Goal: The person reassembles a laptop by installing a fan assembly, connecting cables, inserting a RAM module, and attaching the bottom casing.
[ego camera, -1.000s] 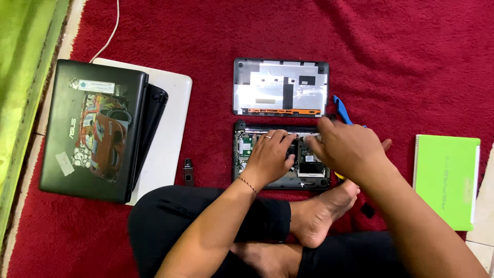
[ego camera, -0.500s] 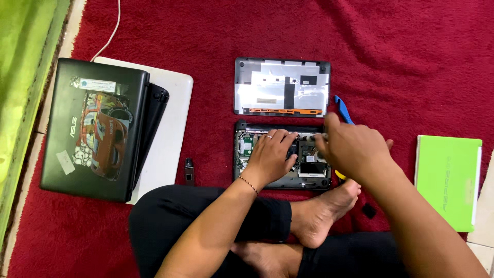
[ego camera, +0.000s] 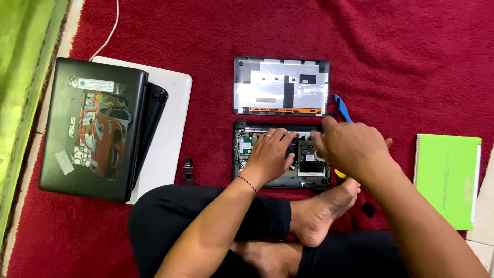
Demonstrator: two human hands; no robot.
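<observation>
Hands of a person sitting cross-legged on a red carpet (ego camera: 411,51) work inside an opened small laptop (ego camera: 282,154), seen from above. The laptop lies bottom-up on the carpet just in front of the person's crossed legs and bare feet, its circuit board and parts exposed. The left hand (ego camera: 271,153) reaches forward from the lower left, forearm angled up toward the machine, palm down, fingers curled loosely and spread over the left and middle of the exposed interior; it wears a ring and a thin bracelet at the wrist. It rests on the parts rather than gripping anything visible. The right hand (ego camera: 350,146) comes in from the lower right, wrist bent, back of the hand facing the camera, fingers bunched and pointing left into the right side of the laptop. Whether it pinches something cannot be told, as the fingertips are hidden.

Just beyond the laptop lies its removed bottom cover (ego camera: 281,85), inner side up. A blue pry tool (ego camera: 341,107) lies beside the cover's right edge. To the left sits a stack of laptops (ego camera: 98,128), a dark one on top. A small dark stick-shaped object (ego camera: 189,171) lies near the left knee. A green laptop (ego camera: 446,177) lies at far right.
</observation>
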